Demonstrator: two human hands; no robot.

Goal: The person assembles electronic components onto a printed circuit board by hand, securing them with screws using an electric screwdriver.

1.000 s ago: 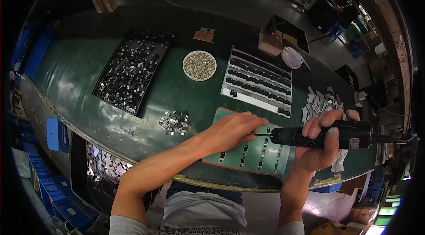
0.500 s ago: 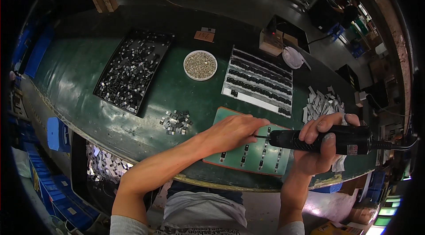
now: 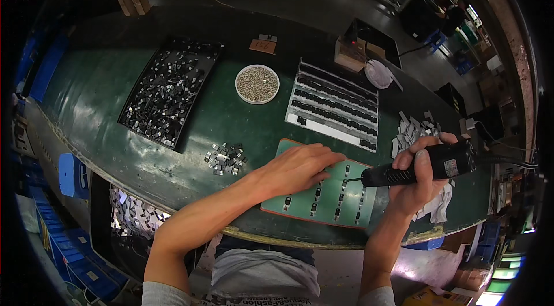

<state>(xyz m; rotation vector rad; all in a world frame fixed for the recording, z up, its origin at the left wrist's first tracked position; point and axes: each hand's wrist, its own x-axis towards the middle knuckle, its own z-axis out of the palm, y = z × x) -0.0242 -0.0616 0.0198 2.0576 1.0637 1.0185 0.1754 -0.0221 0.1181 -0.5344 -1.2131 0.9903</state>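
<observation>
Green matting is covering our workbench (image 3: 190, 133). Near us, our left hand (image 3: 297, 167) is pressing flat, fingers spread, on the green fixture plate (image 3: 329, 202), while our right hand (image 3: 416, 182) is gripping a black electric screwdriver (image 3: 421, 167), tip touching the plate.

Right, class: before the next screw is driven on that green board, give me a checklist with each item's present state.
1. Left hand resting flat on the green fixture board: ok.
2. Right hand wrapped around the black electric screwdriver: ok.
3. Driver tip over the board's top row: ok.
4. Tip seated squarely on a screw: cannot tell, too small.
5. Dish of screws within the hands' reach: ok.
6. Driver cord clear of the white parts pile: cannot tell.
</observation>
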